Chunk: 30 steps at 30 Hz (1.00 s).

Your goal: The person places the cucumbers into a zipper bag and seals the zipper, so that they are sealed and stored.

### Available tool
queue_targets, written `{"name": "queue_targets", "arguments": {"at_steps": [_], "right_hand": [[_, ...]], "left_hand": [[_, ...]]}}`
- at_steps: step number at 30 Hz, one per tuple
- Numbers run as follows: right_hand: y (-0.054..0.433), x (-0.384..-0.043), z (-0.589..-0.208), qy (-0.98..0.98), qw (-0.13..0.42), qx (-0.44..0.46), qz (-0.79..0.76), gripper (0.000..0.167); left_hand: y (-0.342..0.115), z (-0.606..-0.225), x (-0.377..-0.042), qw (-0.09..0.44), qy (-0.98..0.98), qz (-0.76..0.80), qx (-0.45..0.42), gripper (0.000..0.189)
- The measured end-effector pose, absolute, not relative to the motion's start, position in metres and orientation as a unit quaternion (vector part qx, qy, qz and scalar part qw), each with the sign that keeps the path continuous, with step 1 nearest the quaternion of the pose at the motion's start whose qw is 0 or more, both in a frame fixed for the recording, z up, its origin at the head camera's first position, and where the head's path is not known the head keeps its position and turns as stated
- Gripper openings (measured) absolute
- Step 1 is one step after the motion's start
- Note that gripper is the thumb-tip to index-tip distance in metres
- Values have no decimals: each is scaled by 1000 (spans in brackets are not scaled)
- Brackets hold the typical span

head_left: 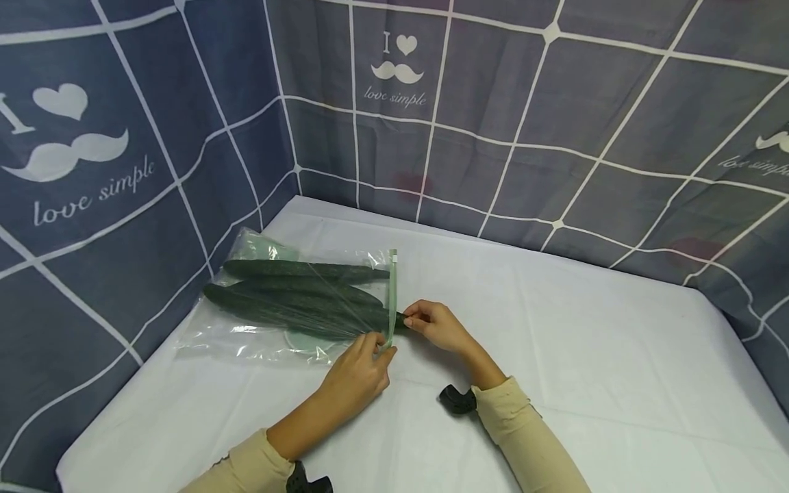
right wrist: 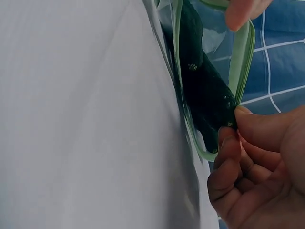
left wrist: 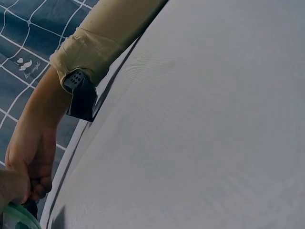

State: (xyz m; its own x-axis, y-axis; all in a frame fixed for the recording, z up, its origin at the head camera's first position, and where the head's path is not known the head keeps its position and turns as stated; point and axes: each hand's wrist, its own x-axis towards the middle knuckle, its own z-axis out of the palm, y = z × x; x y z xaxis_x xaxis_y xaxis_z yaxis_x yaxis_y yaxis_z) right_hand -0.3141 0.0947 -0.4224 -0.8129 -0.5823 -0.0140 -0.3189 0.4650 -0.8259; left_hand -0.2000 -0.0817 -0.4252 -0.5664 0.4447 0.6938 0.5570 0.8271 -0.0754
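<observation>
A clear zip bag (head_left: 246,342) with a green zip edge (head_left: 393,287) lies on the table, holding three dark green cucumbers. The nearest cucumber (head_left: 296,316) pokes its tip out of the bag's mouth. My right hand (head_left: 439,326) pinches that tip (right wrist: 228,107) between thumb and fingers. At the near corner of the mouth, my left hand (head_left: 360,373) pinches the green edge. The right wrist view shows the mouth spread apart, with a left fingertip (right wrist: 240,14) at its rim and another cucumber (right wrist: 191,38) inside.
A white cloth covers the table (head_left: 555,356). Dark blue-grey curtains (head_left: 493,89) with white grid lines stand along its back and left sides. Black devices (head_left: 457,400) sit at both sleeve cuffs.
</observation>
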Motion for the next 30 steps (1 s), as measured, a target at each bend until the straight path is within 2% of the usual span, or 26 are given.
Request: {"name": "queue_targets", "arguments": {"at_steps": [6,13,18,21,24,30], "right_hand": [[91,-312,-427,857,158,-283,-400,26],[87,-306,-424,901,99,-276,-320,23],[115,-295,-420,922,88,-226,-303,22],[139,-286,-420,924,96,-211,-304,21],[156,-280,-421,915,111,-233,-309,21],[158,-282,-422,881,140,-289,-348,22]], "left_hand": [[-82,-427,-202,373,-880,-88,-280,27],[-78,-430,-206,363,-883,-116,-274,21],[-65,-430,-203,346,-885,-129,-284,16],[-59,-430,-199,338,-885,-138,-288,15],[-55,-429,-195,334,-886,-145,-288,17],[-51,-426,-193,348,-887,-121,-277,21]]}}
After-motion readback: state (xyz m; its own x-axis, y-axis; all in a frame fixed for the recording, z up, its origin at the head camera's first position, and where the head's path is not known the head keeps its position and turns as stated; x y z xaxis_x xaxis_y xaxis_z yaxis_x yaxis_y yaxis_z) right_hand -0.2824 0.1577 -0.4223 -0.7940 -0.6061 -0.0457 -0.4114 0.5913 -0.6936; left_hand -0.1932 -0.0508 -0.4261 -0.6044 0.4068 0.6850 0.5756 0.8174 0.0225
